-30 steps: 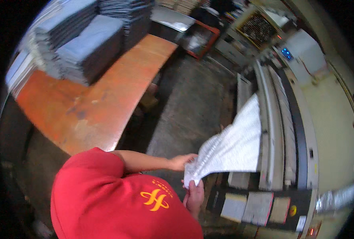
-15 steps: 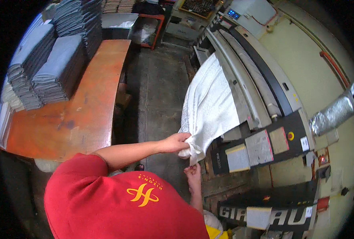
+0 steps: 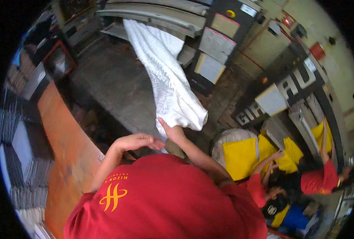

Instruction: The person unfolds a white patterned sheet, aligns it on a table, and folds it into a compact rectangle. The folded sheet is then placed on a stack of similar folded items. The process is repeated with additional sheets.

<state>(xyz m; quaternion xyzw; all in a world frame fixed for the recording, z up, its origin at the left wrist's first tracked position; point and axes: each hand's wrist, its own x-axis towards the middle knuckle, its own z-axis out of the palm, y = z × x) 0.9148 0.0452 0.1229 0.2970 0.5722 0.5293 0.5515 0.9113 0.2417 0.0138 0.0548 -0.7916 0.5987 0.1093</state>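
A long white patterned cloth (image 3: 167,85) stretches from the slot of the large roller ironing machine (image 3: 153,18) down toward me, its near end gathered in loose folds. My right hand (image 3: 173,132) is closed round the near edge of the cloth, thumb on top. To its left, my left hand (image 3: 139,141) has its fingers stretched out and pointing at the right hand. A pale bit of cloth shows just under the left fingertips; whether they touch it is hard to see.
At left stands an orange-brown table (image 3: 65,131) with stacks of folded grey cloths (image 3: 29,147). A second dark machine (image 3: 280,87) is at right, where two people in red shirts handle yellow cloths (image 3: 240,159). A wrapped bundle (image 3: 230,139) lies beside them.
My view has swung to the right, bringing the co-workers in. Earlier my left hand gripped the cloth and my right pinched its corner; now my left hand is off that grip and the right holds the edge.
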